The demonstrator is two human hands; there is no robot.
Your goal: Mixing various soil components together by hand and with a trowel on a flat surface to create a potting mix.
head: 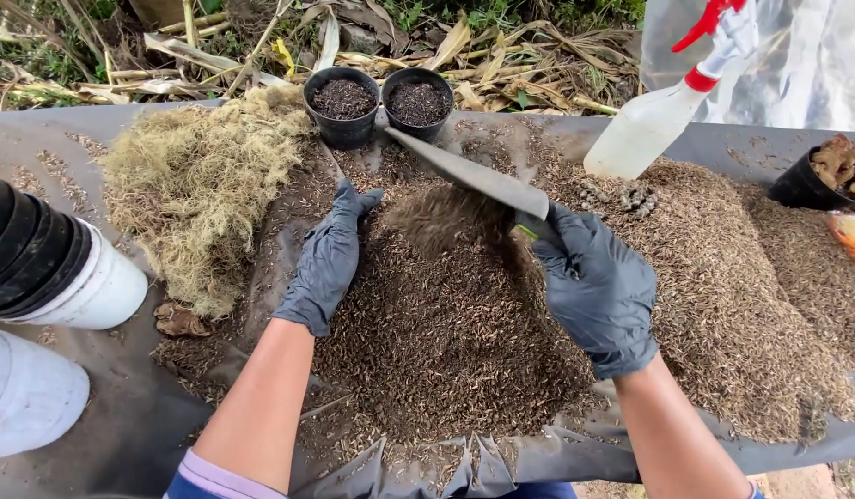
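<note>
I see the metal trowel (474, 176) in the middle of the view, its long grey blade slanting up toward the two small black pots (379, 103), with dark husk mix spilling off it onto the heap of potting mix (446, 342) below. My right hand (596, 288), in a dark glove, is closed tight around the trowel's green handle. My left hand (328, 261), gloved the same, lies flat and spread wide on the left slope of the heap, holding nothing.

The heap sits on the desk (39, 139), which is covered with grey sheeting. Both pots stand at the far edge, touching each other and filled with the dark mix. To the left of the heap lies a mound of dry pale moss (201, 185). Farther left, at the desk's edge, a stack of black pots (25, 245) lies on its side in a white container. A spray bottle (654, 115) with a red trigger leans at the upper right, beside another black pot (811, 180) holding brown chunks.
</note>
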